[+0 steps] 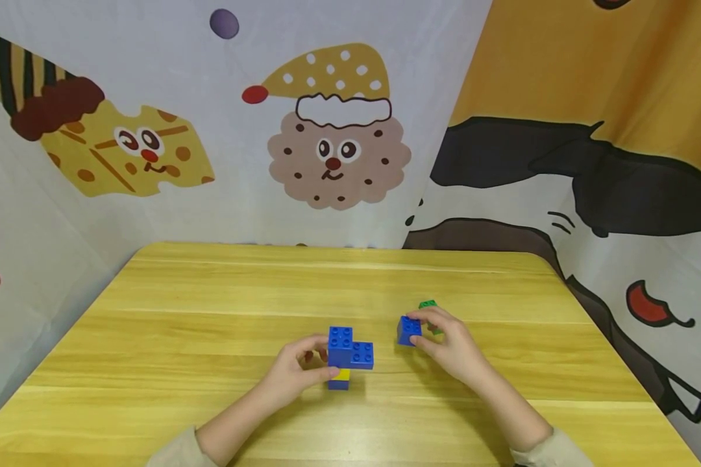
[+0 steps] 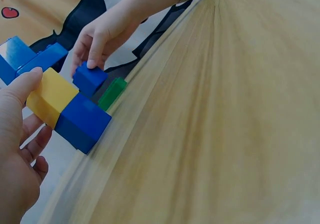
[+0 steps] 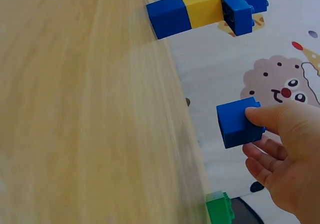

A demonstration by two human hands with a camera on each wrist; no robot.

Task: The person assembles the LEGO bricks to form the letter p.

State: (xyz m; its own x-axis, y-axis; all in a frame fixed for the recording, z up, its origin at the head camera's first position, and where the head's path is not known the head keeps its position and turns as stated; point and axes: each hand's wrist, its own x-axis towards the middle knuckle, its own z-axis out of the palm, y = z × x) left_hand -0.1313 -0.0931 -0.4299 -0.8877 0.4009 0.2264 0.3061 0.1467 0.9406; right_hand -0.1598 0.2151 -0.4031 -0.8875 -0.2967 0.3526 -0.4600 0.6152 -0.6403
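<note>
Head view: the right hand (image 1: 452,344) pinches a blue brick (image 1: 409,331) between thumb and fingers, studs up; the right wrist view shows it lifted clear of the table (image 1: 210,292). The left hand (image 1: 304,366) grips a stack (image 1: 340,357), thumb on the near side by the yellow brick (image 1: 341,374), the other fingers behind at the left. The stack is upright, left of the blue brick and apart from it — a blue base (image 1: 339,384), the yellow brick on that, then a wide brick (image 1: 362,355) jutting to the right, and a blue top brick (image 1: 340,337) over its left end. Whether the base touches the table I cannot tell.

Just behind the right hand, partly hidden by it, a green brick (image 1: 428,303) rests on the table. Pale sleeves (image 1: 181,451) end at the forearms. Past the far edge hangs a cloth (image 1: 233,217) with cartoon prints — a cheese (image 1: 181,152), a biscuit (image 1: 339,181) in a spotted cap (image 1: 327,68), a black-and-white figure (image 1: 502,152) at the right.
</note>
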